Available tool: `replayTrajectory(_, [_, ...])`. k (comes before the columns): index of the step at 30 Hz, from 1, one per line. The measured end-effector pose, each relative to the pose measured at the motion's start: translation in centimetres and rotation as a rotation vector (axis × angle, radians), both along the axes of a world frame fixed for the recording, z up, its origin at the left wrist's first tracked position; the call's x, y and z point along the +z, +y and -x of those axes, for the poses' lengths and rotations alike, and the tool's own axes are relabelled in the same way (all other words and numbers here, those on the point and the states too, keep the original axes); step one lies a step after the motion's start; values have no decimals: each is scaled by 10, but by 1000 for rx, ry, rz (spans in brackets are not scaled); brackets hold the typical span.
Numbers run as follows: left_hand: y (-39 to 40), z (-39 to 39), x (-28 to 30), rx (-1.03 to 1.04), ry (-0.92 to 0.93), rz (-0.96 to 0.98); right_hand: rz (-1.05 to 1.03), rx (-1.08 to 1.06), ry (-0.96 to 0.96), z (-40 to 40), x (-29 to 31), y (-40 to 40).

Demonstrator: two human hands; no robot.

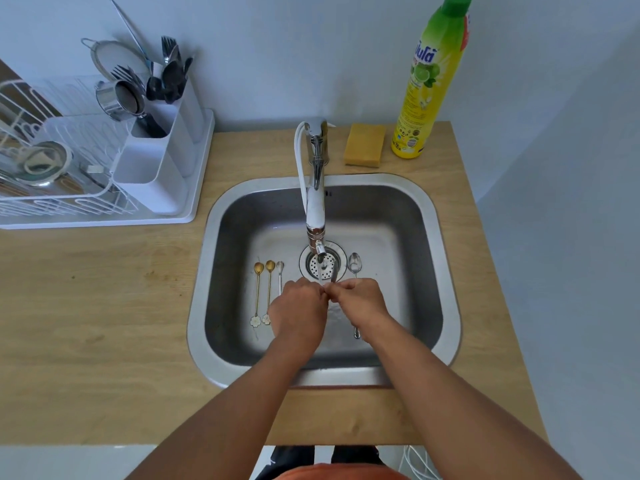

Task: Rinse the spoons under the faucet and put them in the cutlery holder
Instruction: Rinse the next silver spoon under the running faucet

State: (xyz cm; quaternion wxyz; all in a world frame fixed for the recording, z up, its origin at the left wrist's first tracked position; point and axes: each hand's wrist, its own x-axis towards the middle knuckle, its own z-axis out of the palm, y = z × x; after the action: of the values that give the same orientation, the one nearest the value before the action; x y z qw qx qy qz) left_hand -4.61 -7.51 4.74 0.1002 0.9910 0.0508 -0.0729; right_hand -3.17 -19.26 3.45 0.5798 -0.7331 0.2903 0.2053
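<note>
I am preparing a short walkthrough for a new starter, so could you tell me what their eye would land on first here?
First, the two hands, left hand and right hand, meeting under the faucet at the middle of the steel sink, pinching something small in the running water. Next, the two gold spoons lying side by side on the sink floor to the left. Last, the tall yellow-green soap bottle at the counter's back right, beside a sponge.

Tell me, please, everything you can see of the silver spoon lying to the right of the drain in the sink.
The silver spoon looks like polished metal, with an oval bowl and a thin handle. It lies flat on the floor of the steel sink, just right of the drain, bowl toward the faucet, handle toward the person. The right hand hides its middle; the handle's end shows beyond the wrist. Whether the hand touches it is unclear.
</note>
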Motion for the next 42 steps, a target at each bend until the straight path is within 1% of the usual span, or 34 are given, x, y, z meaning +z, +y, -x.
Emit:
replayTrajectory(2, [-1,5,-1,32,32,68,51,8,-4,3,-4,3])
replayTrajectory(5, [5,12,-5,175,182,341,36,-10,-2,4,-10,-2])
replayTrajectory(7, [12,15,-6,226,272,476,6,-23,4,2,-12,-5])
replayTrajectory(13, [33,10,-8,345,366,691,-185,-149,44,-8,-13,-5])
replayTrajectory(16, [38,-1,-7,395,350,728,-264,-195,63,-12,-10,10])
replayTrajectory(19, [40,-12,-7,401,368,757,-320,-174,53,-20,-5,27])
replayTrajectory(21, [37,-18,-7,406,391,803,-291,-141,44,-23,-4,34])
replayTrajectory(25, [29,-30,-8,494,387,882,-255,-162,48,-21,-7,29])
replayTrajectory(29, [24,-36,-7,489,372,889,-229,-163,43,-14,-11,19])
replayTrajectory(32, [22,-35,-6,442,365,858,-212,-167,32,-18,-9,14])
replayTrajectory(37, [27,-29,-7,387,387,861,-138,-150,11,-38,-3,6])
replayTrajectory(42, [34,-21,-14,379,419,850,-128,-178,1,-39,-5,0])
